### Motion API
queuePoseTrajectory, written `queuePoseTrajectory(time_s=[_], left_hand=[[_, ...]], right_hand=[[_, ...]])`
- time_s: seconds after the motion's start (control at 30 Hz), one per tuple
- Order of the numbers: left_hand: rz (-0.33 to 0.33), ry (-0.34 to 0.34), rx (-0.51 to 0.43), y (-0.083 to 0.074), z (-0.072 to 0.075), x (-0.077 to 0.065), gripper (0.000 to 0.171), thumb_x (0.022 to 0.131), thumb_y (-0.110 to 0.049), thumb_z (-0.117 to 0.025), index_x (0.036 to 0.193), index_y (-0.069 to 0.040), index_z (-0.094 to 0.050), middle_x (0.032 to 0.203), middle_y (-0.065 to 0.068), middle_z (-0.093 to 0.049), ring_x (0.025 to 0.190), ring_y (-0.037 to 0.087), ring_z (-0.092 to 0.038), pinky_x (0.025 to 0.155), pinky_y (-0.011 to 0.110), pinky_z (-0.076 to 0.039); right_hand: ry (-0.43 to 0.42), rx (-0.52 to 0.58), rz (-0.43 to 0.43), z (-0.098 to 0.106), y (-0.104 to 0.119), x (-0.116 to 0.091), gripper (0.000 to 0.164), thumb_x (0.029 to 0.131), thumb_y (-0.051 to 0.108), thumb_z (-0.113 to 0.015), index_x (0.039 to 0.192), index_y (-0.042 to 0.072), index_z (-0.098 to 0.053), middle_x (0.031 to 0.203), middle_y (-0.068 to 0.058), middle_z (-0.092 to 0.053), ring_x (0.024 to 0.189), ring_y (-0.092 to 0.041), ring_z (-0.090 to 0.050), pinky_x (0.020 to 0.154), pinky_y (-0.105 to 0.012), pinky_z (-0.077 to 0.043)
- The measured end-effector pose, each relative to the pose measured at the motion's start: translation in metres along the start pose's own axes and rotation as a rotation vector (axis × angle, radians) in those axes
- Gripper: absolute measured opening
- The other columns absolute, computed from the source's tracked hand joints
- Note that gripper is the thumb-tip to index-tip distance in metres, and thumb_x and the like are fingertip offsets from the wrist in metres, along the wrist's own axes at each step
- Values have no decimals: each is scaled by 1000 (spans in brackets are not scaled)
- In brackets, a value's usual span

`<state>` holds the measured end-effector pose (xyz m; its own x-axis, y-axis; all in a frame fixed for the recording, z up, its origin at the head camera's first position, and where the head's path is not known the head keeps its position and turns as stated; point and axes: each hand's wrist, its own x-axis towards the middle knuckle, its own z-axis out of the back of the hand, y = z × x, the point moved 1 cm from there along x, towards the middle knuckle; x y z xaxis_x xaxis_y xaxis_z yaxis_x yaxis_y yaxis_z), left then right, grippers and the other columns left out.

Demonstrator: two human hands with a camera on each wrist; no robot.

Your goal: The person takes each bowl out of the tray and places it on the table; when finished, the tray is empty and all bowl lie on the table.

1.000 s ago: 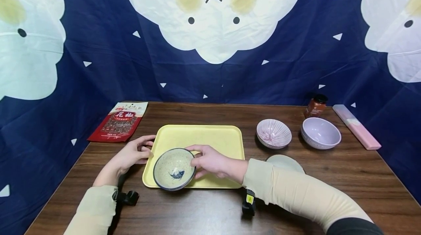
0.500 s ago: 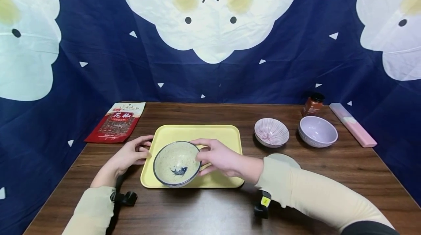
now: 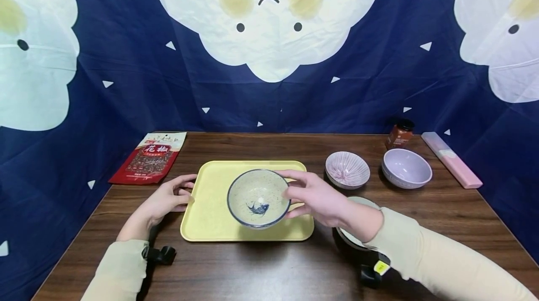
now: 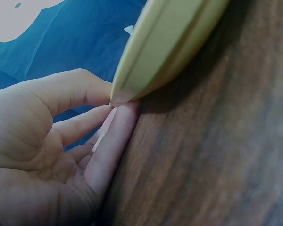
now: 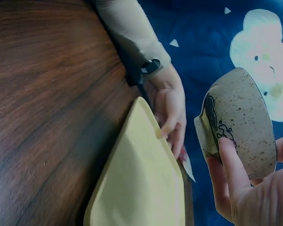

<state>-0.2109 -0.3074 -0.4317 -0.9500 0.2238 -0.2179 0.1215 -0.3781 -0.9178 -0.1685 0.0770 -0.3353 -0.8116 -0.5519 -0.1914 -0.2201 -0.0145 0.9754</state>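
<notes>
In my right hand (image 3: 313,198) is a speckled cream bowl (image 3: 258,198) with a dark blue rim and a blue fish drawn inside. Thumb and fingers grip its right side. The right wrist view shows the bowl (image 5: 243,120) held up off the yellow tray (image 5: 141,174), its outside speckled too. My left hand (image 3: 166,200) pinches the left rim of that tray (image 3: 206,216), which rests on the table. Close up in the left wrist view, the fingertips of the left hand (image 4: 52,141) meet at the tray's edge (image 4: 151,56).
Right of the tray are a striped pink-and-white bowl (image 3: 347,170), a lilac bowl (image 3: 406,168) and a pale dish (image 3: 358,240) partly under my right forearm. Behind stand a dark-lidded jar (image 3: 400,135) and a long pink case (image 3: 452,160). A red spice packet (image 3: 147,158) lies far left.
My right hand has carried the fish bowl rightward and somewhat away from me, from the tray's front left to above its right half. My left hand has stayed at the tray's left rim.
</notes>
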Motion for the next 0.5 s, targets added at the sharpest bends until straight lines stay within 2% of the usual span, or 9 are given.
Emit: queuePoseTrajectory(time_s=[0.2, 0.4, 0.5], left_hand=[[-4, -8, -1, 1, 0, 0, 71, 83, -3, -62, 147, -8, -30, 128, 23, -42, 91, 14, -57, 73, 37, -57], [4, -11, 5, 1, -1, 0, 71, 83, -4, -63, 147, -9, -31, 129, 22, -43, 92, 16, -57, 73, 37, -56], [9, -17, 6, 0, -1, 0, 71, 83, -4, -63, 147, -9, -31, 129, 22, -43, 92, 17, -56, 73, 37, -56]], right_hand=[[-15, 41, 35, 24, 4, -19, 61, 85, 2, -52, 144, 4, -35, 111, -16, -59, 87, -21, -65, 68, -35, -57], [-59, 43, 56, 50, 5, -43, 61, 89, 0, -48, 146, 2, -28, 119, -15, -54, 92, -21, -65, 75, -41, -56], [-92, 42, 65, 62, 5, -56, 62, 90, 1, -48, 147, 0, -24, 120, -13, -55, 92, -19, -66, 76, -40, -56]])
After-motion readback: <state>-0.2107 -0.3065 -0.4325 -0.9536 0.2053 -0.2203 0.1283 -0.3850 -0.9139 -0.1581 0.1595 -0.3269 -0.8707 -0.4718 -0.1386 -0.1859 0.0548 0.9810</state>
